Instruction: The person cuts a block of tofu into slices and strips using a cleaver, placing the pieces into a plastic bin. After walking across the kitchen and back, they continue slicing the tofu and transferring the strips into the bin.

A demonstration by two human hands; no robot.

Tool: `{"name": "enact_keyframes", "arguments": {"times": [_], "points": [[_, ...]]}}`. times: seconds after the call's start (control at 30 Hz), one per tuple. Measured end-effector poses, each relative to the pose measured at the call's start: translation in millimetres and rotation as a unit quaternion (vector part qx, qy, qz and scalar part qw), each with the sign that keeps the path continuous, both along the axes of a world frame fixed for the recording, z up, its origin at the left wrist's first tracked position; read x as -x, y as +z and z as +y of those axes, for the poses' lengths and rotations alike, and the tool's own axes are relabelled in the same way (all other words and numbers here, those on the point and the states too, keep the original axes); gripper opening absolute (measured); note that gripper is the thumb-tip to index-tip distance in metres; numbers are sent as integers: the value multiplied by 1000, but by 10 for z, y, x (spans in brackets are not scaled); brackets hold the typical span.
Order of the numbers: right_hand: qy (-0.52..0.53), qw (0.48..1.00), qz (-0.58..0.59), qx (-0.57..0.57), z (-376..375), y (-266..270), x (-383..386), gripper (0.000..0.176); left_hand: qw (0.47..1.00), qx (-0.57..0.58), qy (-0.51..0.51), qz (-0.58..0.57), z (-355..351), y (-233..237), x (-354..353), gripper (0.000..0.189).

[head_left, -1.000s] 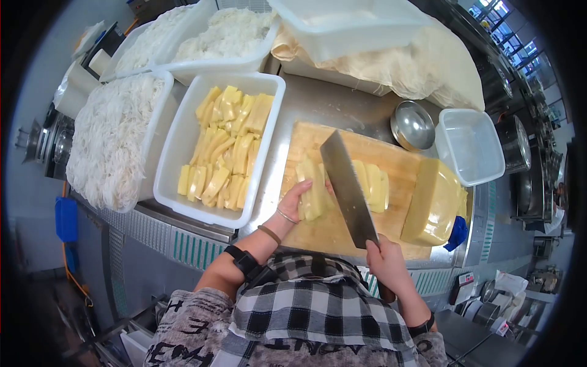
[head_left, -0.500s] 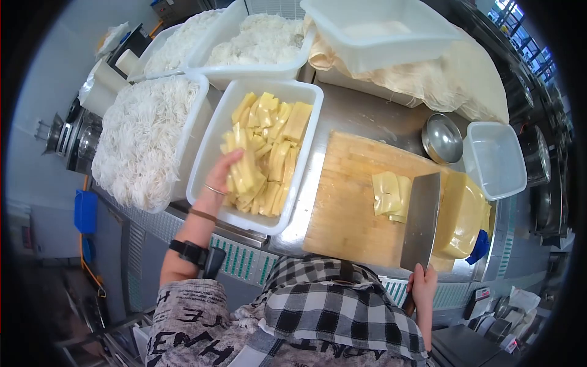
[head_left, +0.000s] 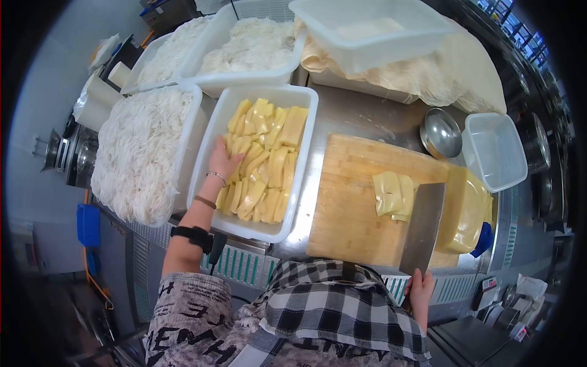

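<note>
My left hand (head_left: pixel 224 161) is inside a white tub (head_left: pixel 313 131) of thick, glossy yellow jelly-like strips (head_left: pixel 278 162). Its thumb is spread from the fingers, which rest against strips at the tub's left side. My right hand (head_left: pixel 419 289) grips the handle of a broad cleaver (head_left: pixel 423 227). The blade stands over the wooden cutting board (head_left: pixel 348 235), between a few flat yellow slices (head_left: pixel 391 194) and a large yellow block (head_left: pixel 461 211). A blue cloth-like piece (head_left: pixel 483 240) touches the block's near right corner.
Tubs of white noodles (head_left: pixel 143 153) stand left and behind. A steel bowl (head_left: pixel 441 133) and a clear container (head_left: pixel 496 150) sit right of the board. At the back, a large translucent tub (head_left: pixel 367 55) rests on beige cloth (head_left: pixel 446 79).
My left hand has let go of a bundle of yellow strips, which now lies among the others, and has shifted slightly left. The cleaver stays almost where it was.
</note>
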State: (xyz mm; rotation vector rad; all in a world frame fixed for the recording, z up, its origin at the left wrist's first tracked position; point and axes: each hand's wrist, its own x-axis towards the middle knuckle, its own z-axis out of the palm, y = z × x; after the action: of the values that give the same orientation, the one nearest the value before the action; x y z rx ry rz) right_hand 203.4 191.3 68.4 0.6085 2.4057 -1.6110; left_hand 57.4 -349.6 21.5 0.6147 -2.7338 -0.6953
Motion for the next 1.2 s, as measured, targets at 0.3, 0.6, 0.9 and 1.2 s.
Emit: {"name": "enact_keyframes", "arguments": {"times": [0.3, 0.6, 0.9, 1.2], "points": [[-8, 976, 50, -211, 97, -93, -15, 17, 967, 0, -143, 209, 864, 636, -100, 49], [31, 945, 79, -316, 283, -496, -47, 14, 891, -185, -412, -41, 2760, 54, 303, 51], [99, 942, 37, -319, 394, -524, -35, 19, 850, -80, -520, -38, 3390, -235, 929, 75], [120, 961, 19, -248, 577, -529, -26, 19, 840, -114, -504, -163, 3500, -187, 1014, 64]]}}
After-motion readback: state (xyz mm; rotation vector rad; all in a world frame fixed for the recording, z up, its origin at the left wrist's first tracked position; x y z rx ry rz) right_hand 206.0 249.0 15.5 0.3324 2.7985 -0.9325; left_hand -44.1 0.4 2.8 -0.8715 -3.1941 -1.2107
